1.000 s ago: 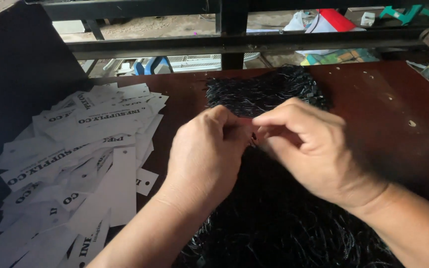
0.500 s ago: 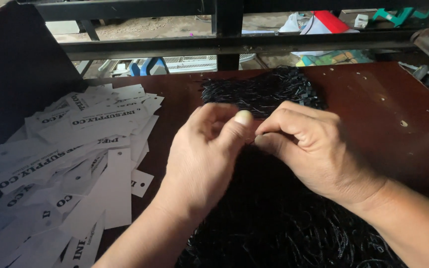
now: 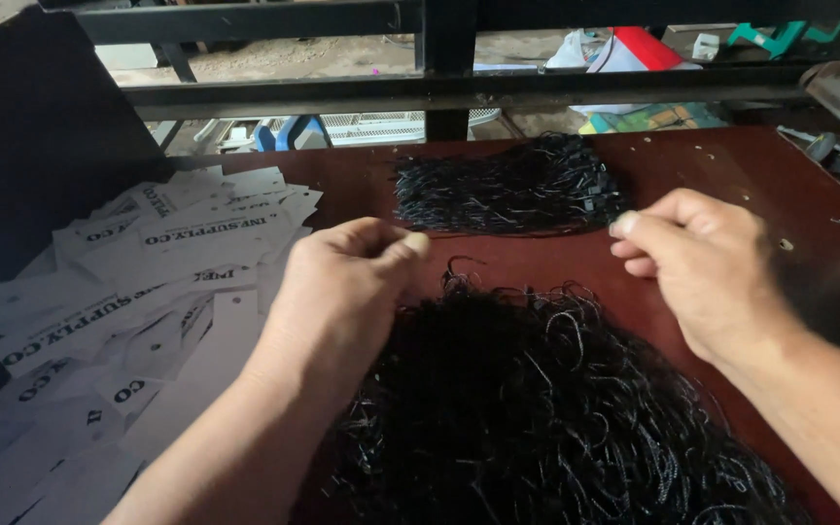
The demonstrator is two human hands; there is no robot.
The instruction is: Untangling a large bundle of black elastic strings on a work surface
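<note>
The work in hand looks like sorting thin black looped cords one at a time. Both hands are raised just above the surface (image 3: pixel 731 165), well apart from each other.

The left hand (image 3: pixel 337 292) has thumb and forefinger pressed together at the tips, the other fingers (image 3: pixel 381 233) curled loosely in. The right hand (image 3: pixel 707 277) is pinched the same way, thumb tip against forefinger. Whether either pinch grips a single cord is too fine to tell; no strand shows clearly between the two hands.

Directly below and between both sets of fingers lies the loose heap of black cords (image 3: pixel 546 418), tangled, with its upper edge just under the left fingertips. Beyond the fingers, between the two hands, sits a tidier bundle of black cords (image 3: pixel 507 194) laid flat. Left of the left fingers, a spread of white card tags (image 3: pixel 148 282) covers that side of the surface.

As a judgement, any next pick from the heap calls for a fine two-finger pinch on one loop and a slow draw, since the strands are interlocked and neighbours would likely drag along.
</note>
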